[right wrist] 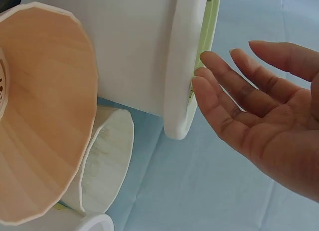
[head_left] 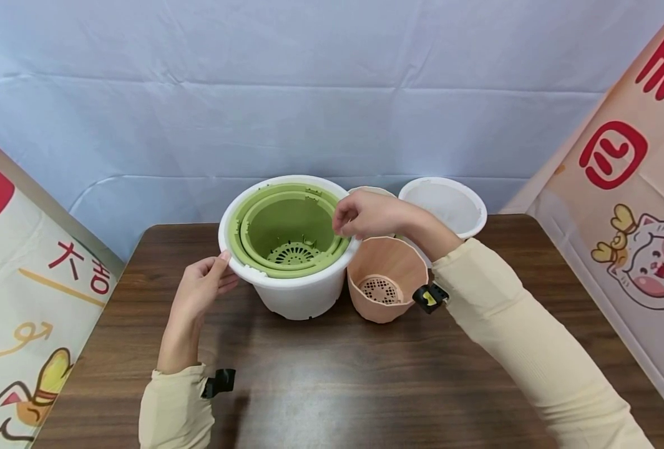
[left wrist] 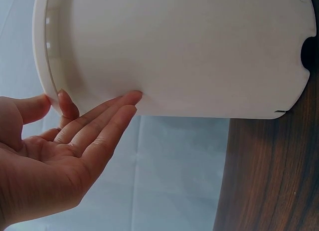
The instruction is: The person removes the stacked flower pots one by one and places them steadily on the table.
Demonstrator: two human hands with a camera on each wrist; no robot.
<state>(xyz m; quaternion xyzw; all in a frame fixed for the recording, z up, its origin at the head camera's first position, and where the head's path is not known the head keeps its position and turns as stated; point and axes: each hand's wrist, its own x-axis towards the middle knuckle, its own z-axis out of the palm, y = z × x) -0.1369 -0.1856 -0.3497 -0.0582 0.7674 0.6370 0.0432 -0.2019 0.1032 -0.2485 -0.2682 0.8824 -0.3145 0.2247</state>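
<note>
A large white flowerpot [head_left: 304,299] stands upright on the table, with two green pots nested inside it. The inner green pot [head_left: 287,218] has a slotted base. My left hand [head_left: 200,284] pinches the white rim at its left front between thumb and forefinger. In the left wrist view, the other fingers of that hand [left wrist: 75,161] reach along the pot's outer wall [left wrist: 199,51]. Over the right side of the rims is my right hand [head_left: 371,215]. Its loosely bent fingers show in the right wrist view, fingertips right at the green rim [right wrist: 212,21].
A peach faceted pot [head_left: 388,268] with a grid base stands right of the white one. Behind it are an off-white pot [head_left: 374,189], partly hidden by my right hand, and another white pot [head_left: 444,196]. A pale blue cloth [head_left: 309,125] hangs behind the wooden table [head_left: 332,386].
</note>
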